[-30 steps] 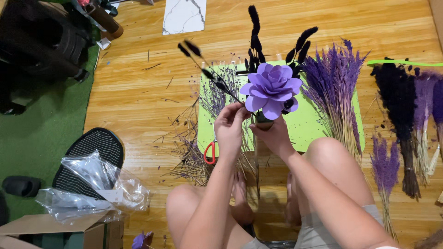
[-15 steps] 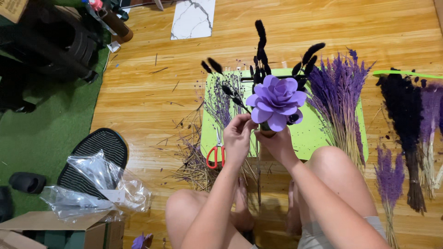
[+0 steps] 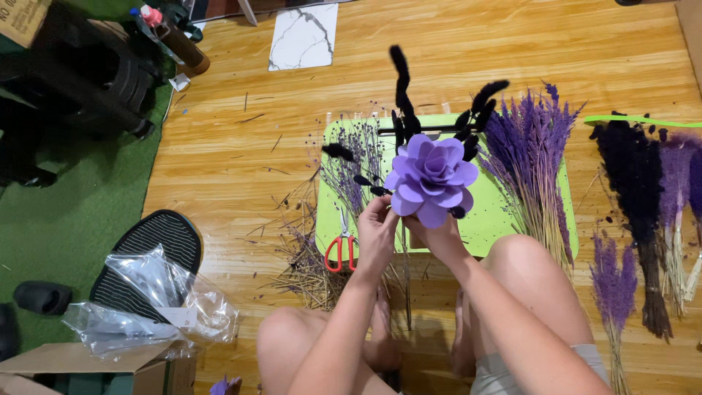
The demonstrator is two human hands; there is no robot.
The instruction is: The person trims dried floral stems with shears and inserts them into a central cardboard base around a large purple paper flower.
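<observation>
Here the person sits on the wooden floor with both hands raised over the near edge of a green cutting mat. The right hand is closed around the stems just under a large purple paper flower, while the left hand pinches at the bundle's left side, fingers curled onto a stem. Several black fuzzy stems already stand up behind and beside the flower, so the arrangement looks partly built. Plenty of material is unused: a bunch of purple dried flowers lies on the mat's right side, thin lavender sprigs on its left, and dark and pale purple bunches on the floor toward the right edge. Red-handled scissors rest at the mat's near-left corner among stem trimmings. The bouquet seems unbound.
</observation>
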